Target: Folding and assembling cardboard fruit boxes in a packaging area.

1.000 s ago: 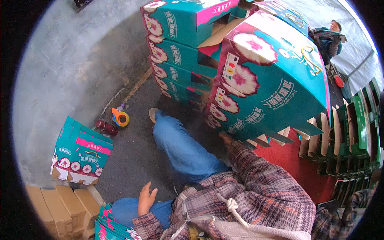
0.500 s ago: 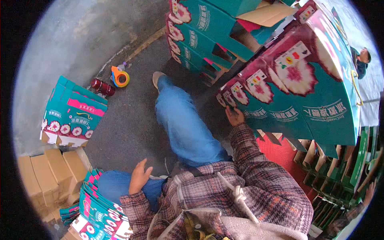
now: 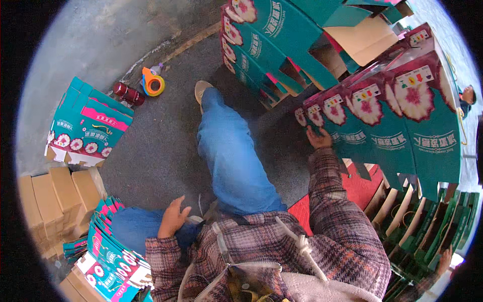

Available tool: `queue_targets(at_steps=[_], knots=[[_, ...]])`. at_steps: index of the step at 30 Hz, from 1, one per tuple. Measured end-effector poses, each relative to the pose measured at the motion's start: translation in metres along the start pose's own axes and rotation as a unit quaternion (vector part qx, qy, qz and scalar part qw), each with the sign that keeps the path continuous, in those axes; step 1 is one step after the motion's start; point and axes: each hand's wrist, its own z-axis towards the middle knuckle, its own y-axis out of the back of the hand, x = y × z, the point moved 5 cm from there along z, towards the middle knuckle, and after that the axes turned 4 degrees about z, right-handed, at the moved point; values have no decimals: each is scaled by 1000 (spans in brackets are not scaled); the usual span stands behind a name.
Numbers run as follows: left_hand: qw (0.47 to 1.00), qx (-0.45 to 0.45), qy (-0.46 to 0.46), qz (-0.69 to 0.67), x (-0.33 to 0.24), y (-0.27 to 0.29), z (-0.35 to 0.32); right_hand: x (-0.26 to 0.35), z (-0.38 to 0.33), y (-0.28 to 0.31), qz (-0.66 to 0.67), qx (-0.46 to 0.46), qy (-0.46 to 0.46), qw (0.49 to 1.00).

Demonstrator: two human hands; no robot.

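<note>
My right hand (image 3: pixel 319 138) grips the lower left corner of a row of teal flower-printed cartons (image 3: pixel 387 118) that lean together at the right. My left hand (image 3: pixel 173 218) rests open on my left knee, fingers loosely spread, holding nothing. Just left of that hand lies a stack of flat teal carton blanks (image 3: pixel 111 251). My right leg in blue jeans (image 3: pixel 231 156) stretches forward across the grey floor.
More teal cartons (image 3: pixel 261 45) are stacked at the top centre. One folded teal carton (image 3: pixel 88 126) stands at the left, above plain brown boxes (image 3: pixel 55 196). An orange tape dispenser (image 3: pixel 153 83) and a red bottle (image 3: pixel 128 93) lie by the wall. Green crates (image 3: pixel 437 221) are at the right.
The view has swung left and down. My right hand has come into view on the carton row's lower corner, the cartons now tilt further right, and my left hand stays on the knee.
</note>
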Motion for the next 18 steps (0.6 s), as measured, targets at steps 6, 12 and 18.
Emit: queue_targets(at_steps=[6,12,18], knots=[[999,2,23,25,11,-33,-5,56,34,15,16,-40,21,999],[997,7,59,40,6,-52,-14,87,65,45,30,-13,-84,996],[997,-57,33,-28,1,-47,-33,110,79,68,-91,-24,-76,993]])
